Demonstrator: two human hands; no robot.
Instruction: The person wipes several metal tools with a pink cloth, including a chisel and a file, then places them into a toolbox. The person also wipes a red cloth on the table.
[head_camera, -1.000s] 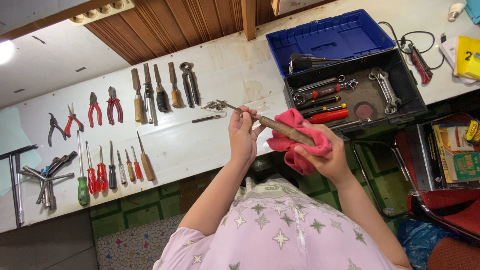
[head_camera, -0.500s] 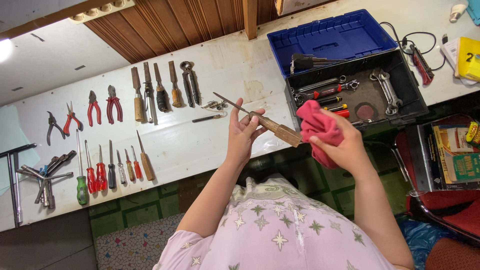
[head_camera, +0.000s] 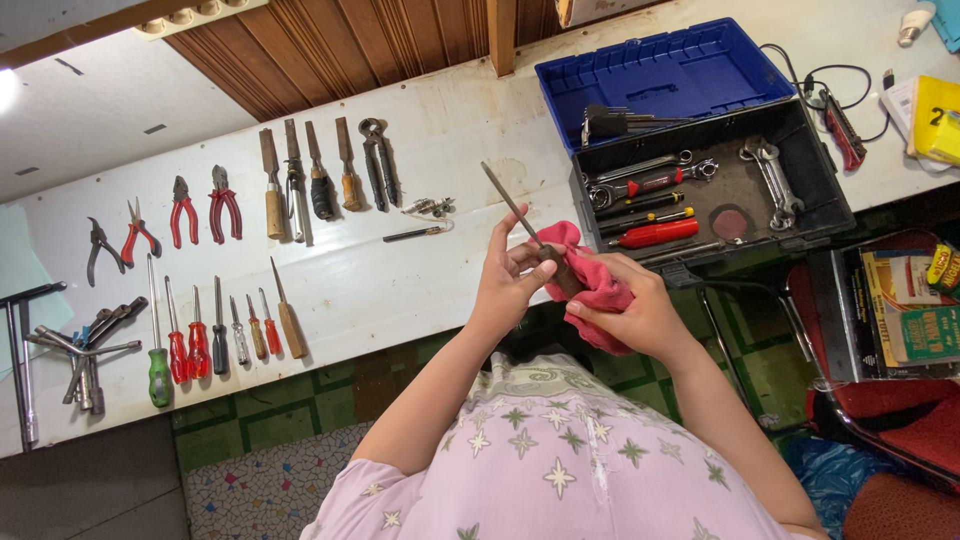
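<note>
Bare bench (head_camera: 420, 270) between pincers (head_camera: 378, 160), toolbox (head_camera: 720, 190)

Yellow rectangular package (head_camera: 938, 118) at bench's far right edge, colourful printed cartons (head_camera: 910, 305) in crate below

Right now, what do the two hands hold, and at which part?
The left hand holds a metal file near its wooden handle; the right hand wraps a pink cloth around that handle.

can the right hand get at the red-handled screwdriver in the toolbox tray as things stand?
Probably not straight away. The right hand is wrapped in the pink cloth around the file, which the left hand also grips. The red-handled screwdriver lies uncovered in the open toolbox, so the path is free once the hand lets go.
</note>
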